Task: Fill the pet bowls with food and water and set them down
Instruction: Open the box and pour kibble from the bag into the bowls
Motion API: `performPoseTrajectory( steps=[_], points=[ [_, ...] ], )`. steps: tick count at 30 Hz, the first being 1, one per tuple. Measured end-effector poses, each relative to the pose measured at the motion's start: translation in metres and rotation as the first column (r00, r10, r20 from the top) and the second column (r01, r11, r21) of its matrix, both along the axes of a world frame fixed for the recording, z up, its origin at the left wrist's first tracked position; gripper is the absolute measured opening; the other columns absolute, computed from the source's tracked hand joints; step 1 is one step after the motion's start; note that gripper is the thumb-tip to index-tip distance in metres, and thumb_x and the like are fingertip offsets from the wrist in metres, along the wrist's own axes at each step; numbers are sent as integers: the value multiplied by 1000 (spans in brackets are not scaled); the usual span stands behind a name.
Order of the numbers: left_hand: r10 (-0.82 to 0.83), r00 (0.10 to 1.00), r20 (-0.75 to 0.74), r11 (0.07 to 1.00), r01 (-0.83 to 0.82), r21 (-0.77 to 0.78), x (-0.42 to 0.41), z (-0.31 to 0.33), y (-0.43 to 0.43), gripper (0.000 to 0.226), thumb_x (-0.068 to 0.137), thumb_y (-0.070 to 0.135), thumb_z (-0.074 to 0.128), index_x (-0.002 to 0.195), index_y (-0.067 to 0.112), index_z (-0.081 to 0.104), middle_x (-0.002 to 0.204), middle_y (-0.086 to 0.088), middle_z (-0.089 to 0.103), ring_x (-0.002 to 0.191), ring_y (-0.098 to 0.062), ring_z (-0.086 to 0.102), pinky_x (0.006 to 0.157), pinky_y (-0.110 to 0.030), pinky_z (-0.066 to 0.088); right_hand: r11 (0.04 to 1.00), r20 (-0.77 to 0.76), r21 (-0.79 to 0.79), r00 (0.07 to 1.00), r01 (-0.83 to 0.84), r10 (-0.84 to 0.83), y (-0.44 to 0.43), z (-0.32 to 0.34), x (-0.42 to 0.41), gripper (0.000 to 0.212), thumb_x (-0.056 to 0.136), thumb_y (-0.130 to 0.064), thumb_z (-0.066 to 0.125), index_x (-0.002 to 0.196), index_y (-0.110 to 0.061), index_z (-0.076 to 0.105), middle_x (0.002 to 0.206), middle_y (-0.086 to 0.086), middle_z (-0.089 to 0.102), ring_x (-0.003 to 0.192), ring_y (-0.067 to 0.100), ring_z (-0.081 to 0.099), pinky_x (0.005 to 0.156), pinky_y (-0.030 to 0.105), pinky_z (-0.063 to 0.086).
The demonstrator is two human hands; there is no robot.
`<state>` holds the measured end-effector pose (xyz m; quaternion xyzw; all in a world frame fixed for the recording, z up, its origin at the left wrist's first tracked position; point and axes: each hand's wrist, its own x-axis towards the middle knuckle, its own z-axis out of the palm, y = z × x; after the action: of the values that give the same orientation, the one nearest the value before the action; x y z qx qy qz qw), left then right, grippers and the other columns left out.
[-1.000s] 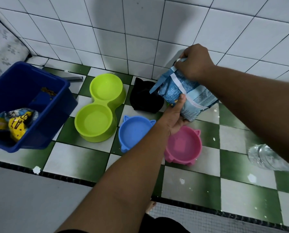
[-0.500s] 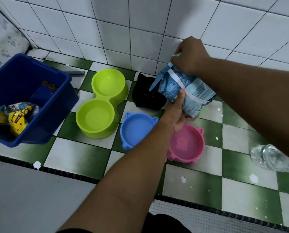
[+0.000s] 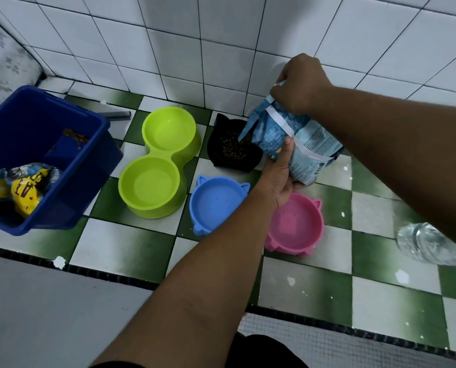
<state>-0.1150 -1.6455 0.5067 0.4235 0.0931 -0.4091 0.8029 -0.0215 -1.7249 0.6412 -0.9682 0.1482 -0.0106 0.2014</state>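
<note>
1. In the left hand: pale-blue, white-striped food bag.
2. Beyond that hand: black cat-eared plastic bowl, brown-flecked inside.
3. Left of it: blue cat-eared plastic bowl; below: pink cat-eared plastic bowl.

We see a blue plastic bin at the chequered floor's left edge, a yellow packet inside, white wall tiles behind.

Two bare forearms reach into view, uncovered along their whole visible length, and the left hand and right hand are bare too. At the bottom edge lies black fabric (a garment, kind unclear) with a matte, plain surface.
</note>
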Motion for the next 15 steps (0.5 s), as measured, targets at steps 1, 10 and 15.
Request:
performPoseTrajectory(
  steps=[1, 10, 15],
  points=[
    [6, 1000, -6, 1000, -6, -5, 0, 0, -1, 77, 92, 66, 53, 144, 9, 50, 137, -24, 60, 126, -41, 59, 86, -50, 61, 1000, -4, 1, 1000, 1, -1, 1, 0, 0, 36, 80, -13, 59, 104, 14, 67, 105, 25, 71, 99, 37, 68, 82, 53, 58],
    [49, 998, -26, 999, -49, 1, -1, -4, -2, 77, 91, 66, 55, 145, 11, 49, 138, -24, 60, 125, -41, 60, 80, -50, 63, 1000, -32, -1, 999, -4, 4, 7, 1, -1, 36, 80, -15, 60, 103, 9, 71, 105, 20, 73, 99, 31, 69, 84, 47, 60],
    [36, 999, -26, 999, -36, -21, -1, -6, -3, 76, 92, 66, 56, 144, 10, 49, 137, -25, 60, 125, -41, 59, 82, -51, 62, 1000, -33, -13, 999, -6, 6, 4, 1, -2, 33, 82, -16, 62, 102, 7, 72, 103, 18, 74, 97, 29, 70, 84, 44, 60]
  ],
)
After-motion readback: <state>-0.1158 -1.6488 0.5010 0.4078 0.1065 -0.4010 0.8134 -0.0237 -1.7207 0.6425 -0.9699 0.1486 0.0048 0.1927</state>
